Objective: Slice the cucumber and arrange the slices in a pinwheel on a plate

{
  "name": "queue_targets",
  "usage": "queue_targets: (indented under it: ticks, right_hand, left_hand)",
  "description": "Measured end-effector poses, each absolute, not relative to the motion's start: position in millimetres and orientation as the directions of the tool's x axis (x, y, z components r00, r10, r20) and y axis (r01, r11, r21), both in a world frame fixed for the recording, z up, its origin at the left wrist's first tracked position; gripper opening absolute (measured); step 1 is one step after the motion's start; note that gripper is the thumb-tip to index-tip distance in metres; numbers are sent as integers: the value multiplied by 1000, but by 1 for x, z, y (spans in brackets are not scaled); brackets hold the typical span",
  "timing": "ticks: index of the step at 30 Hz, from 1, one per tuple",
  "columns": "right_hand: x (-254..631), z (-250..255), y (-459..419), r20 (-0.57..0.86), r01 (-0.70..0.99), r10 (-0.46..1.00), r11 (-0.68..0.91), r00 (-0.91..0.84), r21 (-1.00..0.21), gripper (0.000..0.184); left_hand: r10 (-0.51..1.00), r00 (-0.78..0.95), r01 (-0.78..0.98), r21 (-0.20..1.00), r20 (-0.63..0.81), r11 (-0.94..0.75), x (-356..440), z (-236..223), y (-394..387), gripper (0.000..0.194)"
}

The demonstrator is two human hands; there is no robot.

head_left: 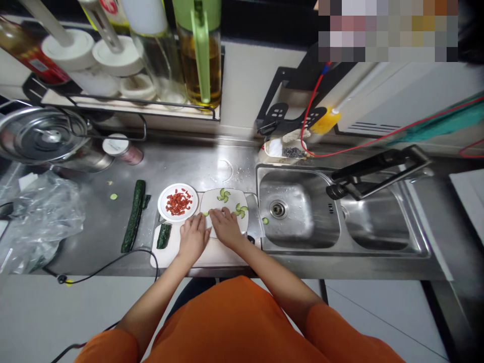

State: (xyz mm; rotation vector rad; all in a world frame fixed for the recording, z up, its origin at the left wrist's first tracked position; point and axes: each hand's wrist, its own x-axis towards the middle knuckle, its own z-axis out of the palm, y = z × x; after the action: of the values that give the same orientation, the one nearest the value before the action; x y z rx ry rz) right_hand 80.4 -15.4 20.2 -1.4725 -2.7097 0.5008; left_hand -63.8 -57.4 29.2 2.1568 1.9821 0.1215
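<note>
My left hand [194, 236] rests at the left edge of a white rounded-square plate [212, 194], fingers stretched forward. My right hand [228, 229] lies low over the same plate with its fingers apart. Between the two sets of fingertips shows a thin green cucumber slice [205, 213]; whether a finger presses on it I cannot tell. Fanned cucumber slices [224, 195] form a pinwheel at the plate's back, and a second pinwheel [241, 210] sits at its right. Just behind my left hand, a round white plate [162, 205] holds chopped red pieces [178, 202].
Under the plates is a white cutting board [161, 257] with a cucumber piece [164, 236]. A knife blade [256, 217] lies right of the plate. Left are a long cucumber [133, 217] and plastic bag [49, 217]; right, a double sink [302, 222] with a black faucet [363, 169].
</note>
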Motion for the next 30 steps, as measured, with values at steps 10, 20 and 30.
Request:
queue_targets:
  ticks: [10,20,30]
  right_hand:
    - [89,34,-18,-70,837,874,432,-480,-337,29]
    - [87,41,-34,-124,810,842,450,-525,-376,23]
    - [84,44,-40,-147,797,849,398,-508,-454,22]
  left_hand:
    - [987,-157,885,438,-42,159,-102,27,-69,32]
    - [951,-281,851,425,-127,308,-96,8,-73,35]
    - [904,-354,699,574,-241,427,-94,23,-62,20]
